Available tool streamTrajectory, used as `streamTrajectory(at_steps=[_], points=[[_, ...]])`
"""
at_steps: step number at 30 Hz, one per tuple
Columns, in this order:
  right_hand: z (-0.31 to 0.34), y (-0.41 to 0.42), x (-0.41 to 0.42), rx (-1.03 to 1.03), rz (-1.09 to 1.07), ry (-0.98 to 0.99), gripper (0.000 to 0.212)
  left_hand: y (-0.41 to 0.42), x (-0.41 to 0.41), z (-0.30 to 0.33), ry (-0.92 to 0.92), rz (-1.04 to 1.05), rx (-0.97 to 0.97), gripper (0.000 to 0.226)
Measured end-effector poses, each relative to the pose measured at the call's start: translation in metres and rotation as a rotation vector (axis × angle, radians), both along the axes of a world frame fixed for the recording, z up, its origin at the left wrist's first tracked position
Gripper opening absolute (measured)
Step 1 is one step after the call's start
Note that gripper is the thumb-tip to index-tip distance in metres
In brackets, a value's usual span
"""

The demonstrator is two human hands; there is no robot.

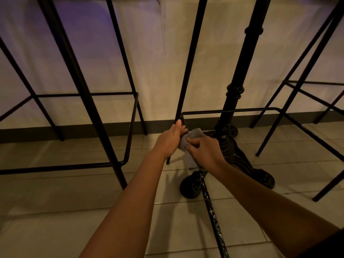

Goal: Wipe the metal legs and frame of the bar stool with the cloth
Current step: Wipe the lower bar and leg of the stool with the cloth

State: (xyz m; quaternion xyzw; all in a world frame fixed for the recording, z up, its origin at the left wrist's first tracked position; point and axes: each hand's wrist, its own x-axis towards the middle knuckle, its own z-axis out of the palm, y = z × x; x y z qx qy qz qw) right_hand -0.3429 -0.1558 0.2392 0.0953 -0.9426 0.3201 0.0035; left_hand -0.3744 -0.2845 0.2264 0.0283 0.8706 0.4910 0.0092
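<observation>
Both arms extended forward, low. Left hand (170,139) fingers curled round stool leg (188,71); right hand (203,151) grips cloth (192,146).

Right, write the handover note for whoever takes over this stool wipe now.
Left hand: grips the thin stool leg low down, near the footrest corner.
Right hand: fingers curled round the grey cloth, which is bunched beside that leg.
Footrest bar runs right from this corner, behind the ornate table pedestal.
Done: cannot tell from this view which parts are already clean.
Left: probably this leg, the footrest bars and the other legs; check each.
</observation>
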Motion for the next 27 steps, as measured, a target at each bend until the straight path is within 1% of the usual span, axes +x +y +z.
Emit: streamTrajectory(at_steps=[4, 6, 9, 13, 17, 20, 24, 27], points=[[-0.001, 0.011, 0.02, -0.075, 0.007, -0.005, 0.029, 0.001, 0.002, 0.002, -0.01, -0.008, -0.002, 0.063], [0.001, 0.009, 0.016, -0.102, -0.033, -0.018, 0.029, 0.002, 0.002, 0.002, -0.013, -0.001, 0.012, 0.063], [0.004, 0.0, -0.004, -0.08, -0.078, -0.018, 0.029, 0.001, 0.002, 0.001, -0.015, 0.007, 0.029, 0.063], [0.004, -0.007, -0.017, -0.063, -0.053, 0.019, 0.028, 0.001, 0.002, 0.0, -0.017, 0.0, 0.061, 0.062], [0.0, -0.001, -0.005, -0.006, -0.004, 0.025, 0.03, 0.001, -0.001, -0.001, -0.006, 0.008, 0.042, 0.063], [-0.003, 0.011, 0.016, -0.029, 0.028, 0.027, 0.028, 0.002, 0.0, 0.0, -0.013, 0.002, 0.02, 0.064], [-0.004, 0.015, 0.024, -0.105, -0.025, -0.001, 0.03, 0.002, 0.001, 0.001, -0.014, -0.004, -0.006, 0.064], [0.0, 0.004, 0.001, -0.07, -0.073, -0.002, 0.03, 0.003, 0.001, 0.002, -0.017, -0.001, -0.004, 0.064]])
